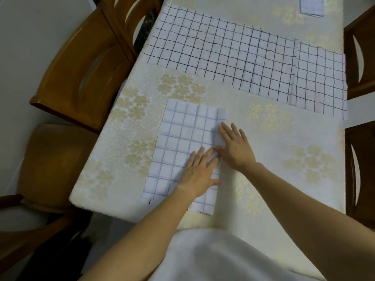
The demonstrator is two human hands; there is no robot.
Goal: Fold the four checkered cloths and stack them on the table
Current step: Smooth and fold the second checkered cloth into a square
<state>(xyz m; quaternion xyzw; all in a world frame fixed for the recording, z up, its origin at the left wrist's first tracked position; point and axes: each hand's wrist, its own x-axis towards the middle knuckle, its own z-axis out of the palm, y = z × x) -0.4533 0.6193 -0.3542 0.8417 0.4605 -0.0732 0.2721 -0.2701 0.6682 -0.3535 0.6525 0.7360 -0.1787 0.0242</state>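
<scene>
Long table under a cream flower-patterned cover (274, 151), with brown wooden chairs (81, 63) along its left edge. Spread flat across the far half, starting at the left edge: a large white cloth with a dark grid (213, 49). Adjoining it at the right edge, a second white gridded cloth (320, 82), also unfolded. Near the front edge, left of middle, a folded white cloth with pale blue-grey checks (178, 138). Pressed flat on its right side: left hand (199, 171) and right hand (235, 147), fingers straight and spread, gripping nothing. At the far edge, a small pale folded rectangle (311, 6) whose pattern is unclear.
</scene>
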